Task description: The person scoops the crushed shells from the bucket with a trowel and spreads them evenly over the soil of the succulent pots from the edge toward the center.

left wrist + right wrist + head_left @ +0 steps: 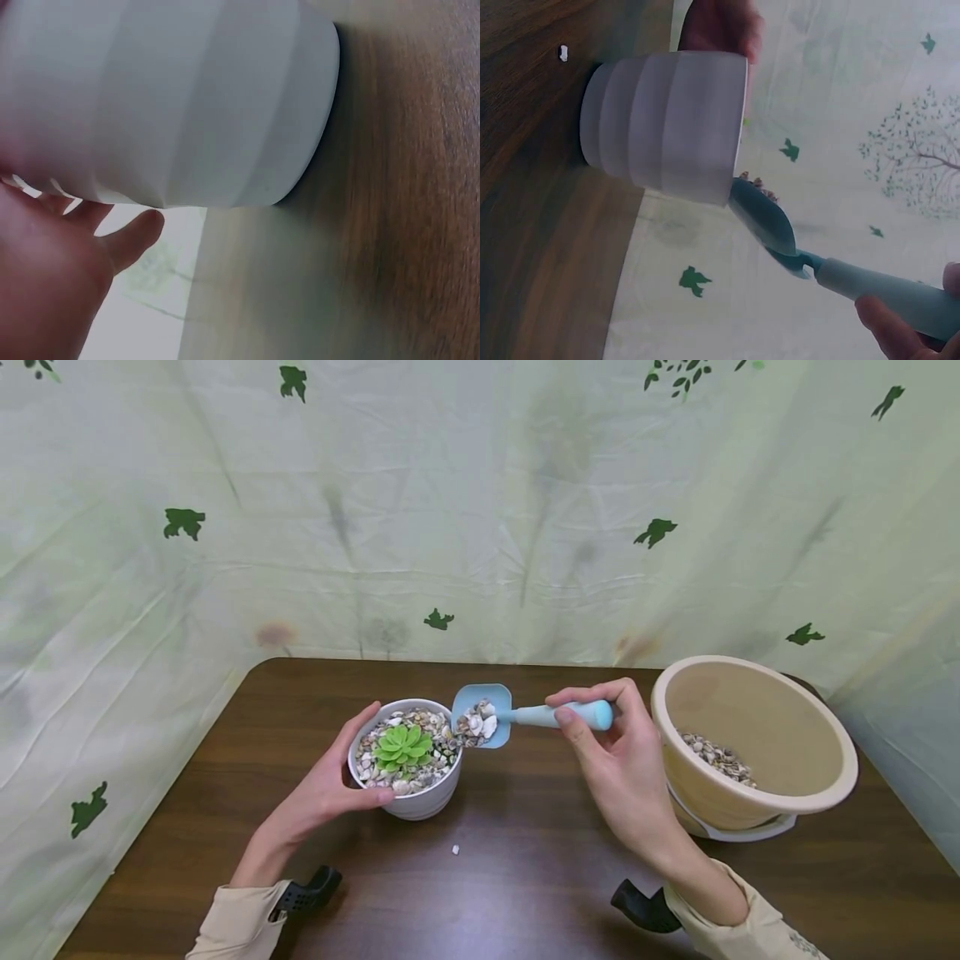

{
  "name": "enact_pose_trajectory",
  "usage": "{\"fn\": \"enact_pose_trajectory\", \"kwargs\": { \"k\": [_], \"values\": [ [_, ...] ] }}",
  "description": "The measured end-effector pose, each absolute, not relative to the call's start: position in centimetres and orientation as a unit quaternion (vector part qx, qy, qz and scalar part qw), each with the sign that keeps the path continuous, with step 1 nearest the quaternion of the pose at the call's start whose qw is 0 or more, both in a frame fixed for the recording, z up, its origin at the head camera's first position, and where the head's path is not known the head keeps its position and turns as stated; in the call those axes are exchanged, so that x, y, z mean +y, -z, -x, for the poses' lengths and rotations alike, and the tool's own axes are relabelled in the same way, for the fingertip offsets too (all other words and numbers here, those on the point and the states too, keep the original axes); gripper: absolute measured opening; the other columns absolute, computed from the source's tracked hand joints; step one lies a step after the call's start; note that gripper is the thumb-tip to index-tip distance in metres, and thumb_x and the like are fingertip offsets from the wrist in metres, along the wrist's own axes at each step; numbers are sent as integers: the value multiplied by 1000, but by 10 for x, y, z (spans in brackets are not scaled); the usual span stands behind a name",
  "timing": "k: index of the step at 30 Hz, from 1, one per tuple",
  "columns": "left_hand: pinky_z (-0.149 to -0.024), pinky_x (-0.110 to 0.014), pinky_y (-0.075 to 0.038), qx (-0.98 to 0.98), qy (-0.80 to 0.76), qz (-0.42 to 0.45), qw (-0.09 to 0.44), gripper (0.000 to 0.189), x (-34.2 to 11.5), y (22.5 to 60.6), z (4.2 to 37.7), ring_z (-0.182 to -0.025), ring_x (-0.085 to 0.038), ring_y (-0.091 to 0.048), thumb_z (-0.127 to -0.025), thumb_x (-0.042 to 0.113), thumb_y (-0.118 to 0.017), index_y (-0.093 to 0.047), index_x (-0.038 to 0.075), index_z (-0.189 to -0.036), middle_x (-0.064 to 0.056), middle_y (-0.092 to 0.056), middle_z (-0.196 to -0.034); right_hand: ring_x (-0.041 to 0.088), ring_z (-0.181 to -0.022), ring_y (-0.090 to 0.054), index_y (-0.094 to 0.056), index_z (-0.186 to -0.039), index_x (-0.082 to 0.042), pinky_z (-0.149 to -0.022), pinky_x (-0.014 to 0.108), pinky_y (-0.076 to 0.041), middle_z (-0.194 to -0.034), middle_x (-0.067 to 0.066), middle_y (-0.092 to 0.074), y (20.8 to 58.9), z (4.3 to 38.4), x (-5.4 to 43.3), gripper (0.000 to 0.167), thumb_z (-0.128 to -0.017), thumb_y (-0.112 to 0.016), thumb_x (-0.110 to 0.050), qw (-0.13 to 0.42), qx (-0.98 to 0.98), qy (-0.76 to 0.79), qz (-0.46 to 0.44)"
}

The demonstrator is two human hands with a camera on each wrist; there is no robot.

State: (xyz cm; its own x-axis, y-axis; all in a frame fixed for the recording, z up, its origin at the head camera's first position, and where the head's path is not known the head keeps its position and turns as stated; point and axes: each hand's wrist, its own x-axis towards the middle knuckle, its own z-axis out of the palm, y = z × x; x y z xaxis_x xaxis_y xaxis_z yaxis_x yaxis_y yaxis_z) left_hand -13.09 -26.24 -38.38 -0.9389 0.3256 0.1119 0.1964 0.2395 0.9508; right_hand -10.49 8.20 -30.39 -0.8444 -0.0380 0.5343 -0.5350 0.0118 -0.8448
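A small white ribbed pot (pixel 423 800) stands on the table, filled with pebbles around a green succulent (pixel 402 748). My left hand (pixel 324 787) holds this pot from the left, thumb at the near side and fingers at the far side. My right hand (pixel 622 768) grips the handle of a light blue hand trowel (pixel 531 717). Its scoop carries pebbles (pixel 480 722), and the tip meets the pot's right rim. The right wrist view shows the scoop (pixel 763 217) tilted against the rim. In the left wrist view the pot wall (pixel 165 97) fills much of the picture.
At the right stands a large cream pot (pixel 675 768) on a saucer (pixel 750 833), with pebbles (pixel 720 758) inside. One white pebble (pixel 455 850) lies on the brown table (pixel 517 893). A pale curtain (pixel 480 527) with leaf prints hangs behind the table.
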Motion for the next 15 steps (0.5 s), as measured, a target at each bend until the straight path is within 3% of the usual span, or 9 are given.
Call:
{"fn": "enact_pose_trajectory", "kwargs": {
  "k": [8,15],
  "values": [
    [-98,-26,-34,819,-551,-157,28,104,-256,383,130,-131,-26,-32,-73,15,-85,-23,25,-156,-5,-26,-151,29,-92,-64,-49,-107,3,-79,28,-53,-108,14,-68,304,107,81,22,-93,-65,0,190,-685,-670,-213],
    [-96,-20,-36,789,-590,-165,57,99,-258,384,129,-131,-28,-33,-78,9,-79,-21,24,-157,-7,-23,-154,30,-92,-63,-48,-107,3,-79,28,-53,-109,14,-68,305,108,82,23,-92,-65,0,188,-687,-668,-215]
  ]
}}
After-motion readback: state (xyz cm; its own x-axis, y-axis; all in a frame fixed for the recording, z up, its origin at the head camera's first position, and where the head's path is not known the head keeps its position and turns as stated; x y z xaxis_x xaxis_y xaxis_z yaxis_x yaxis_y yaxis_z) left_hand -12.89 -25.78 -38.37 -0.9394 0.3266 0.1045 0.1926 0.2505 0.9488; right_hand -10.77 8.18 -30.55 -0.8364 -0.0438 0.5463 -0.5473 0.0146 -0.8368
